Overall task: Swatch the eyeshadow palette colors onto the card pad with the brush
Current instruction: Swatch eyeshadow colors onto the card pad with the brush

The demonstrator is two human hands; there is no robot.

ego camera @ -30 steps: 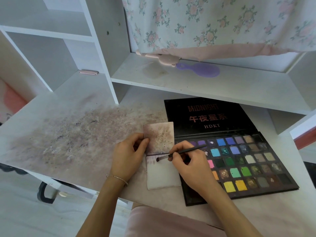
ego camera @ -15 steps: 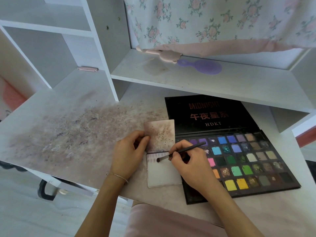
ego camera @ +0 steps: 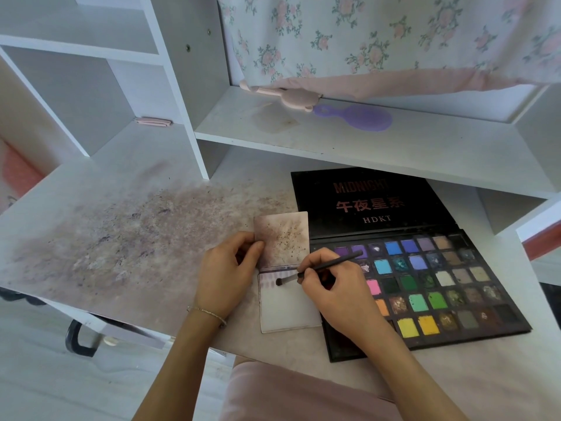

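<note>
Two hands work: the right hand (ego camera: pixel 331 287) pinches the brush (ego camera: pixel 318 268), its long axis slanting, bristles pointing lower-left onto the card pad (ego camera: pixel 288 311). The left hand (ego camera: pixel 227 271) grips the pad's flipped cover, as before; the bristle tip now sits slightly lower on the page.

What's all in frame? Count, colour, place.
palette: 1, black, multicolour pans, open on desk, right
pad: 1, white, stained cover flipped up, left of palette
brush: 1, dark, tip on pad's upper part
desk: 1, white, purple-brown smudges
shelf: 1, white, above palette
hairbrush: 1, purple, on shelf
pink item: 1, on shelf, by hairbrush
clip: 1, pink, back left of desk
curtain: 1, floral, pink hem, behind shelf
bracelet: 1, thin, left wrist
left hand: holds pad's cover
right hand: holds brush
</note>
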